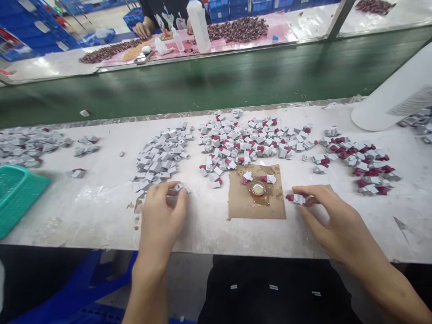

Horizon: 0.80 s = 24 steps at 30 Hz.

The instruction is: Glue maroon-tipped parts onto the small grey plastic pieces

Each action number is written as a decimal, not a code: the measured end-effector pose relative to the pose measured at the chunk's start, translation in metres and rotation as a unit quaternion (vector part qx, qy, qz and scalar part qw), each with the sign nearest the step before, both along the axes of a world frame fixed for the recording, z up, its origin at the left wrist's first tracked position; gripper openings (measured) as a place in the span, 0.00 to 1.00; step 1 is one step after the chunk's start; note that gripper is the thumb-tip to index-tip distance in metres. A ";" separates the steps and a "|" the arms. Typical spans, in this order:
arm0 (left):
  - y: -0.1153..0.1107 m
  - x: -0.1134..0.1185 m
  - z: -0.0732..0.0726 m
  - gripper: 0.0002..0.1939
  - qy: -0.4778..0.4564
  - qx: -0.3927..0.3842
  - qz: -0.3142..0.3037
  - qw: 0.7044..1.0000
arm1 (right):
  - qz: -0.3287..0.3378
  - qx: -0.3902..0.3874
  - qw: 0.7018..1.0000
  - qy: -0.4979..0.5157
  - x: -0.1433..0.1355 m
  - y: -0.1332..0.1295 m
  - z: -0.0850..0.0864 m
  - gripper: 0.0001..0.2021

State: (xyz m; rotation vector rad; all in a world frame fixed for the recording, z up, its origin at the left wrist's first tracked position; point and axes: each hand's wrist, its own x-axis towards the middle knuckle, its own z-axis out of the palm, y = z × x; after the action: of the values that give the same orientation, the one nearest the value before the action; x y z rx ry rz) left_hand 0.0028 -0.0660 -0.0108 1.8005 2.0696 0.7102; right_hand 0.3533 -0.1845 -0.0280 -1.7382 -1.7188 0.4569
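My left hand (165, 209) pinches a small grey plastic part (181, 188) just in front of a pile of plain grey parts (162, 155). Between thumb and fingers of my right hand (329, 218) is a grey part with a dark red piece (297, 199), held right of a cardboard square (241, 207). On that cardboard sits a bottle cap (258, 189) with liquid spilled around it. Two grey-and-red parts (269, 179) lie beside the cap. Behind the cardboard spreads a heap of grey-and-red parts (243, 139).
More grey-and-red parts (367, 166) lie at the right, near a large white bottle (394, 90). A green basket (23, 193) stands at the left by another grey pile (30, 144). Beyond the green conveyor belt (216, 78), a person's hand (143, 30) rests near piles of dark parts.
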 end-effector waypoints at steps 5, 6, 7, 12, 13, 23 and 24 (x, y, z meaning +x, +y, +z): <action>0.010 0.003 0.008 0.19 0.015 -0.021 -0.004 1.000 | -0.011 -0.009 1.000 0.003 -0.005 0.003 0.005 0.12; 0.009 0.005 0.010 0.20 0.019 -0.016 -0.009 1.000 | -0.014 -0.015 1.000 0.010 -0.005 0.003 0.007 0.11; 0.007 0.007 0.012 0.20 0.025 -0.004 -0.012 1.000 | -0.018 -0.021 0.999 0.018 -0.004 0.003 0.008 0.10; -0.016 0.025 0.012 0.15 0.016 0.063 -0.059 0.996 | -0.022 -0.043 0.997 0.056 -0.001 0.002 0.012 0.09; -0.022 0.029 0.009 0.14 0.003 0.066 -0.077 0.995 | -0.017 -0.044 0.997 0.065 0.000 0.001 0.013 0.09; -0.053 0.038 -0.013 0.08 0.001 0.019 -0.104 0.994 | -0.034 -0.007 0.997 0.062 -0.007 0.003 0.019 0.08; -0.052 0.038 -0.012 0.10 -0.003 0.017 -0.100 0.995 | -0.029 0.003 0.997 0.072 -0.010 0.006 0.023 0.09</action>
State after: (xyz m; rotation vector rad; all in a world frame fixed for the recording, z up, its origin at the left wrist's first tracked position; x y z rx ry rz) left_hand 0.0407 -0.1183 -0.0231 1.9861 1.8499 0.6965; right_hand 0.3430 -0.1780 -0.0049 -1.7032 -1.5629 0.5380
